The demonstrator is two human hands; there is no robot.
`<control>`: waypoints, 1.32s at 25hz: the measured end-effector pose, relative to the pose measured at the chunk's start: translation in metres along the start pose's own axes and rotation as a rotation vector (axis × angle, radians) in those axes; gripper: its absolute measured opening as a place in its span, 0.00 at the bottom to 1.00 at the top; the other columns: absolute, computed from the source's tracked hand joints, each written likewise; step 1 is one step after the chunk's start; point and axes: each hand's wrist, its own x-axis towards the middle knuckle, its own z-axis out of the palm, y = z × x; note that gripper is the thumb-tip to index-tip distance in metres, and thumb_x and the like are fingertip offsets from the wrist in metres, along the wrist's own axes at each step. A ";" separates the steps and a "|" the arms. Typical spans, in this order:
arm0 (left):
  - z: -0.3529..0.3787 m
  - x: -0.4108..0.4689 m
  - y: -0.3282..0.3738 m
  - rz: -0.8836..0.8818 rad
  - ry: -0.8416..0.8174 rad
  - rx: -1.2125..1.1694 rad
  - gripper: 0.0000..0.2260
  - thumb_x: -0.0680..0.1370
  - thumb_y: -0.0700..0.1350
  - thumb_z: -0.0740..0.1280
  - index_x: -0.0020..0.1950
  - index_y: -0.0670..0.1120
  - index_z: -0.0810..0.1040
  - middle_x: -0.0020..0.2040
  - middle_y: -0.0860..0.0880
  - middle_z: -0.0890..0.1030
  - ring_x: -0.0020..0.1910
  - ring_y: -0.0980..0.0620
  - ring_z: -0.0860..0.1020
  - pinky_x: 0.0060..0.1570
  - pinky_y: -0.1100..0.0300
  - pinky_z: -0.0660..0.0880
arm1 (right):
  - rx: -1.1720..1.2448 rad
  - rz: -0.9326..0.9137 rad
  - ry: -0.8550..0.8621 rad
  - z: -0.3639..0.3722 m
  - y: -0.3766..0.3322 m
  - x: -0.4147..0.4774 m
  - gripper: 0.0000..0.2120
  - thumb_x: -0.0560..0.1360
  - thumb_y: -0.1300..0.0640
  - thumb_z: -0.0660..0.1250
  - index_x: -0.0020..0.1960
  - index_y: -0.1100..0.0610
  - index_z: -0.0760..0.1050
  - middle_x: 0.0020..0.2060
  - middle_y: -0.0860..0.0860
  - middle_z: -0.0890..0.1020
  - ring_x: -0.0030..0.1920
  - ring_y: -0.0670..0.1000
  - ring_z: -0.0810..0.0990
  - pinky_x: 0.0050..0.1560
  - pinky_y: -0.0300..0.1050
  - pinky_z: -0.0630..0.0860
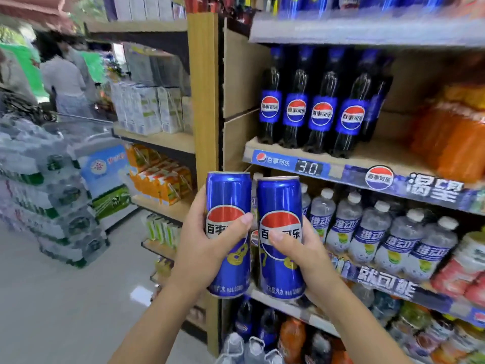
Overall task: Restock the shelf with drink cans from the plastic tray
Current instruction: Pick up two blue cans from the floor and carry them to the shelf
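Observation:
Two tall blue drink cans with a red, white and blue round logo stand upright side by side in front of the shelf unit. My left hand (207, 243) grips the left can (228, 195) around its middle. My right hand (299, 248) grips the right can (279, 200) the same way. Both cans are held in the air, level with the shelf (341, 168) that carries dark cola bottles (320, 111), near its left end. The plastic tray is not in view.
Clear white-capped bottles (372, 229) fill the shelf below, orange bottles (456, 137) stand at the right. A wooden upright (203, 101) borders the unit. Left shelves hold cartons (147, 109). Wrapped water packs (47, 195) are stacked on the floor, and a person (65, 80) stands far left.

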 end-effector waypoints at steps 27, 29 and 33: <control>0.068 0.406 0.160 0.510 -0.284 -0.117 0.28 0.71 0.50 0.74 0.68 0.53 0.66 0.57 0.49 0.80 0.50 0.53 0.83 0.45 0.56 0.81 | -0.340 -0.464 0.038 -0.042 -0.288 0.304 0.11 0.76 0.56 0.66 0.57 0.57 0.75 0.46 0.52 0.85 0.48 0.54 0.84 0.45 0.50 0.82; 0.078 0.427 0.159 0.443 -0.337 -0.117 0.29 0.72 0.50 0.74 0.69 0.53 0.65 0.57 0.48 0.79 0.52 0.51 0.82 0.48 0.52 0.81 | -0.361 -0.441 0.061 -0.051 -0.293 0.320 0.15 0.76 0.55 0.67 0.61 0.58 0.73 0.49 0.54 0.84 0.51 0.56 0.83 0.48 0.51 0.82; 0.096 0.455 0.148 0.388 -0.374 -0.105 0.29 0.73 0.48 0.73 0.70 0.53 0.64 0.58 0.48 0.79 0.53 0.50 0.81 0.47 0.52 0.81 | -0.348 -0.401 0.099 -0.065 -0.291 0.347 0.18 0.73 0.54 0.70 0.61 0.58 0.74 0.51 0.55 0.84 0.53 0.57 0.83 0.48 0.51 0.82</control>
